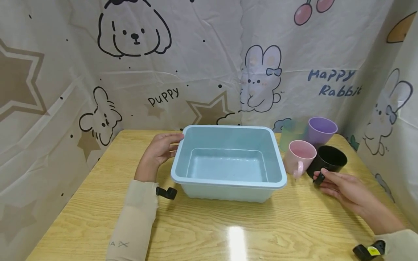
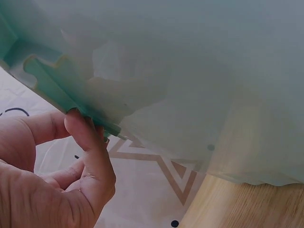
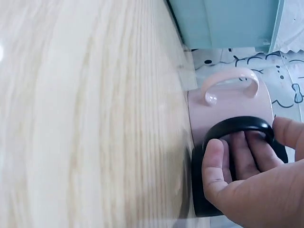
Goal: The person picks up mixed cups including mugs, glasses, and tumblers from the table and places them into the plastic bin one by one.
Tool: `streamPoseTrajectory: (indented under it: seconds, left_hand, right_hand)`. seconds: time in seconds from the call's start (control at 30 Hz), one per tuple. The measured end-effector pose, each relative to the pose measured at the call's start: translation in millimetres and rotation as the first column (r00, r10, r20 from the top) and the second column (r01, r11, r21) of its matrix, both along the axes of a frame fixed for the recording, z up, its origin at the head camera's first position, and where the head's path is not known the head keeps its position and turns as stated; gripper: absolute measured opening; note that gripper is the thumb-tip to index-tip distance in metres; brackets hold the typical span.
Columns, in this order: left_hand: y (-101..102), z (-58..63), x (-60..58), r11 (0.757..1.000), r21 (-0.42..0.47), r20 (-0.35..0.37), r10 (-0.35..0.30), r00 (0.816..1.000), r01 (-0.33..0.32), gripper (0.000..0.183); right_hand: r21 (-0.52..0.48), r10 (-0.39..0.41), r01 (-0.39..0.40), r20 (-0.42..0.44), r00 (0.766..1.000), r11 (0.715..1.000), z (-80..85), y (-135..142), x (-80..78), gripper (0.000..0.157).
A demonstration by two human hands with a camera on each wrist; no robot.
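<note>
A light blue plastic basin stands upright on the table with only its bare floor showing inside. At its left end my left hand pinches the rim; the left wrist view shows the fingers curled at the rim's ribbed edge. To the basin's right, a black mug stands upright, and my right hand holds it by the handle. In the right wrist view, several fingertips reach through the black handle. A pink mug is beside the black one, its handle facing the near side.
Behind the two mugs stand a purple cup and a translucent greenish cup. The wooden table has a cartoon-printed cloth hanging at its back and sides.
</note>
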State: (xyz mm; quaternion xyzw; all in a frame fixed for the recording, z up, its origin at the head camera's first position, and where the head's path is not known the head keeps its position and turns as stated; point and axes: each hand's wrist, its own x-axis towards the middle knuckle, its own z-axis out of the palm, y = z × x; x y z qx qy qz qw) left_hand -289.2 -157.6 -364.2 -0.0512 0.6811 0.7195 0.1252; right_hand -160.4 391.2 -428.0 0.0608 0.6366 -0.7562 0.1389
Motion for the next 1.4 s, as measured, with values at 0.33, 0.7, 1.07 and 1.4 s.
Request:
streamPoseTrajectory:
  seconds: [0.33,0.7,1.07,1.4]
  left_hand:
    - [2.7,-0.4,1.2,1.0,0.024,0.008,0.001,1.0,-0.001,0.035]
    - [3.0,-1.9,0.3,0.999,0.048,0.019,0.01,1.0,-0.011,0.031]
    - [1.6,0.0,-2.6,0.999,0.037,0.021,-0.007,1.0,0.007,0.033]
    - [-1.9,-0.6,-2.5,0.999,0.042,0.023,-0.003,1.0,0.002,0.034]
  right_hand:
    - [-0.115,-0.078,0.081,0.029,0.997,0.99,1.8,1.2,-0.2,0.025]
    - [-0.133,-0.04,0.041,0.007,0.999,0.99,10.2,10.4,2.2,0.025]
    - [-0.061,-0.09,0.086,-0.054,0.995,0.994,7.4,10.9,6.4,0.022]
    - [-0.037,-0.195,0.192,-0.07,0.978,0.981,13.2,8.4,9.0,0.026]
